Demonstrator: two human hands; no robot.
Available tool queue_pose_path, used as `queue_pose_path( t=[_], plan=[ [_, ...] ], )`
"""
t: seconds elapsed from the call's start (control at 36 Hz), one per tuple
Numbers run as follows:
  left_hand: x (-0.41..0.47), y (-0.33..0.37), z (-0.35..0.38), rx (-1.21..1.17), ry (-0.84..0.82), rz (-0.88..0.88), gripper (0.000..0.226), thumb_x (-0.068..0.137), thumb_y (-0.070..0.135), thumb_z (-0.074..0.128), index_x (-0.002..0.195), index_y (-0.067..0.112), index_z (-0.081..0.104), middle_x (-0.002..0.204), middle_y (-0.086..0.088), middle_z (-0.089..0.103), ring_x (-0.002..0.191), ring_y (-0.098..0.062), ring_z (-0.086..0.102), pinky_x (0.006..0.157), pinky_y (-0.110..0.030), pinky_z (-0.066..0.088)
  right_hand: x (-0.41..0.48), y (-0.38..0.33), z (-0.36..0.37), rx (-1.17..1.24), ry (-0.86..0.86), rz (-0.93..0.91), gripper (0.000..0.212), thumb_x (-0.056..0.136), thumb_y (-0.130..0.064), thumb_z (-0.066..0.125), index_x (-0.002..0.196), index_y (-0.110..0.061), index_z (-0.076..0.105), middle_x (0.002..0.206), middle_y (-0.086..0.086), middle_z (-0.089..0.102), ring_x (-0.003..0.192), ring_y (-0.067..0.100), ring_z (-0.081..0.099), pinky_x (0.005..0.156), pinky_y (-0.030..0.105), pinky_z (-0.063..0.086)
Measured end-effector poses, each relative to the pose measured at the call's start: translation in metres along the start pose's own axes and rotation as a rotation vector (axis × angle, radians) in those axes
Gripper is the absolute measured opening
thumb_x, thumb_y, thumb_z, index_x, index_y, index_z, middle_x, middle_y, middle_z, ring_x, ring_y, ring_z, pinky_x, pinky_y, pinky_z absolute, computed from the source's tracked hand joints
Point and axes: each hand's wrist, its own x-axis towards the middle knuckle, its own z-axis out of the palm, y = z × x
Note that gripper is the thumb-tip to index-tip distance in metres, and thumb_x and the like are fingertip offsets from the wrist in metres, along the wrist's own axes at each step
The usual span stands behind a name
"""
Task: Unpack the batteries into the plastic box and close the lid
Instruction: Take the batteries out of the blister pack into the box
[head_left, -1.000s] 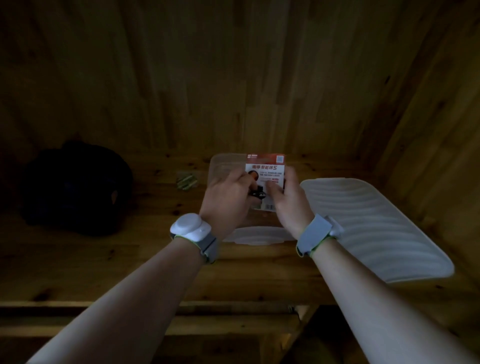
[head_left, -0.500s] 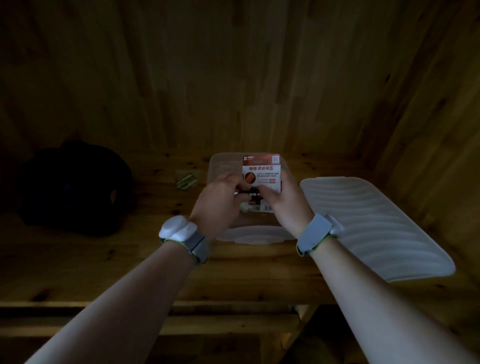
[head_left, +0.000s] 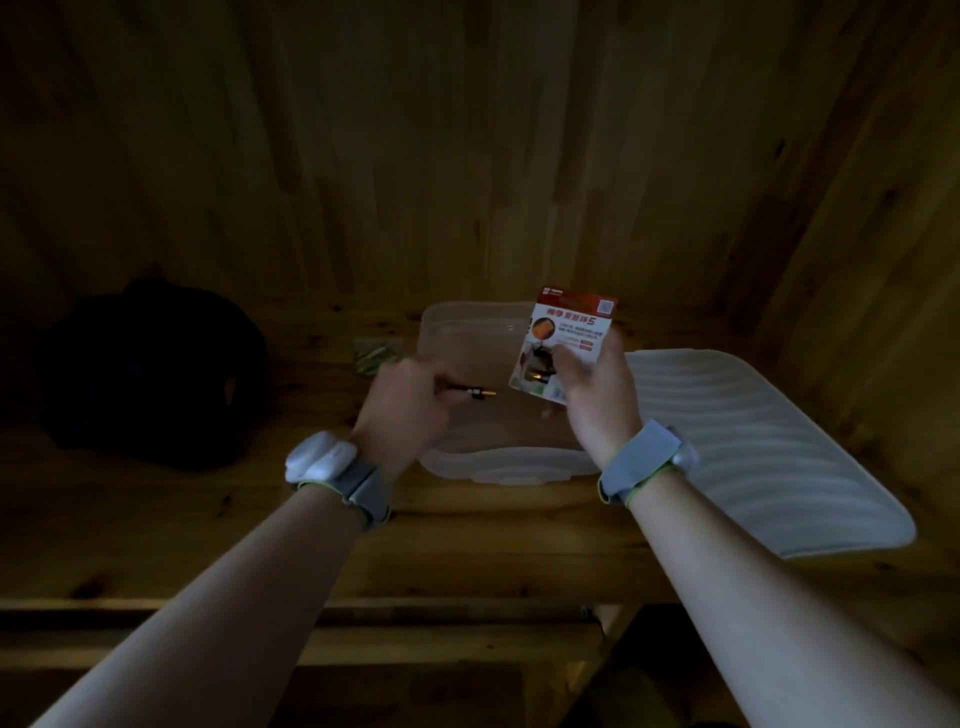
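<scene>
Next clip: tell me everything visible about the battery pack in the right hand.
The battery pack is a printed card, red band on top, white below with an orange picture and a code square. It stands roughly upright over the plastic box. The right hand grips its lower part, where something metallic glints.

Battery (head_left: 480, 393) above open plastic box (head_left: 451, 460)

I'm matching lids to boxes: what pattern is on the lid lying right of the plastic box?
The lid is whitish with wavy ridges; head view shows it.
</scene>
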Motion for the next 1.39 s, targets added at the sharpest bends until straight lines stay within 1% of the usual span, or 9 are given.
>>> queue_pose_path(
  t=[0.17, 0.28, 0.44, 0.83, 0.92, 1.0, 1.08, 1.25, 1.39],
  plan=[
    [0.000, 0.011, 0.006, 0.178, -0.133, 0.049, 0.012, 0.092, 0.033, 0.068, 0.099, 0.032, 0.077, 0.091, 0.007, 0.072, 0.082, -0.012, 0.061, 0.076, -0.030, 0.053, 0.003, 0.000, 0.000, 0.018, 0.000, 0.013, 0.031, 0.101, -0.016, 0.056, 0.131, -0.010, 0.048, 0.110, -0.004, 0.062, 0.071, -0.019, 0.062, 0.048, 0.008, 0.047],
    [0.001, 0.017, 0.009, 0.225, -0.179, 0.060, 0.014, 0.090, 0.033, 0.069, 0.101, 0.031, 0.079, 0.091, 0.010, 0.072, 0.083, -0.011, 0.060, 0.081, -0.029, 0.054, 0.001, -0.001, 0.001, 0.034, 0.007, 0.054, 0.032, 0.100, -0.021, 0.058, 0.131, -0.016, 0.050, 0.117, -0.001, 0.067, 0.082, 0.005, 0.072, 0.050, 0.030, 0.059],
    [0.006, 0.020, 0.009, 0.293, -0.239, 0.067, 0.016, 0.091, 0.035, 0.067, 0.097, 0.029, 0.081, 0.089, 0.006, 0.074, 0.082, -0.017, 0.064, 0.074, -0.030, 0.055, 0.000, -0.004, 0.000, 0.037, 0.011, 0.083, 0.032, 0.099, -0.022, 0.061, 0.129, -0.017, 0.051, 0.117, -0.001, 0.068, 0.082, 0.010, 0.073, 0.052, 0.040, 0.061],
    [0.007, 0.014, 0.014, 0.295, -0.251, 0.093, 0.015, 0.087, 0.030, 0.071, 0.100, 0.032, 0.080, 0.097, 0.007, 0.075, 0.085, -0.017, 0.067, 0.078, -0.034, 0.059, 0.002, 0.000, 0.000, 0.038, -0.007, 0.081, 0.031, 0.098, -0.024, 0.062, 0.128, -0.021, 0.055, 0.117, -0.004, 0.069, 0.087, 0.009, 0.071, 0.050, 0.028, 0.058],
    [0.006, 0.012, 0.015, 0.278, -0.214, 0.095, 0.016, 0.088, 0.027, 0.070, 0.101, 0.031, 0.078, 0.100, 0.005, 0.075, 0.090, -0.017, 0.068, 0.081, -0.036, 0.060, 0.002, 0.001, 0.000, 0.041, -0.003, 0.072, 0.030, 0.098, -0.022, 0.062, 0.127, -0.018, 0.056, 0.113, -0.005, 0.068, 0.079, -0.003, 0.068, 0.047, 0.018, 0.053],
    [0.005, 0.012, 0.016, 0.226, -0.151, 0.058, 0.017, 0.093, 0.023, 0.064, 0.105, 0.029, 0.075, 0.102, 0.003, 0.075, 0.095, -0.018, 0.068, 0.084, -0.038, 0.059, 0.003, 0.003, 0.000, 0.043, -0.011, 0.065, 0.030, 0.098, -0.022, 0.062, 0.127, -0.019, 0.056, 0.115, -0.003, 0.069, 0.084, 0.008, 0.071, 0.048, 0.027, 0.056],
    [0.004, 0.014, 0.017, 0.174, -0.034, 0.051, 0.017, 0.097, 0.024, 0.058, 0.108, 0.026, 0.069, 0.100, 0.000, 0.074, 0.090, -0.020, 0.068, 0.078, -0.040, 0.060, 0.004, 0.005, 0.001, 0.027, -0.013, 0.057, 0.029, 0.097, -0.024, 0.062, 0.126, -0.020, 0.056, 0.114, -0.005, 0.069, 0.086, 0.006, 0.069, 0.050, 0.020, 0.055],
    [0.002, 0.026, 0.013, -0.028, 0.276, 0.306, 0.013, 0.098, 0.025, 0.057, 0.106, 0.022, 0.066, 0.103, 0.004, 0.063, 0.083, -0.015, 0.061, 0.067, -0.036, 0.056, 0.006, 0.007, 0.001, -0.029, -0.023, 0.026, 0.026, 0.096, -0.029, 0.065, 0.120, -0.023, 0.059, 0.108, -0.012, 0.069, 0.088, -0.007, 0.064, 0.061, 0.008, 0.048],
    [0.003, 0.041, 0.014, -0.061, 0.181, 0.452, 0.015, 0.095, 0.021, 0.062, 0.108, 0.019, 0.070, 0.112, 0.008, 0.055, 0.087, -0.007, 0.059, 0.073, -0.027, 0.056, 0.005, 0.006, 0.001, -0.062, -0.016, 0.013, 0.024, 0.095, -0.029, 0.065, 0.117, -0.024, 0.059, 0.106, -0.011, 0.070, 0.091, 0.000, 0.066, 0.058, 0.006, 0.046]
  ],
)
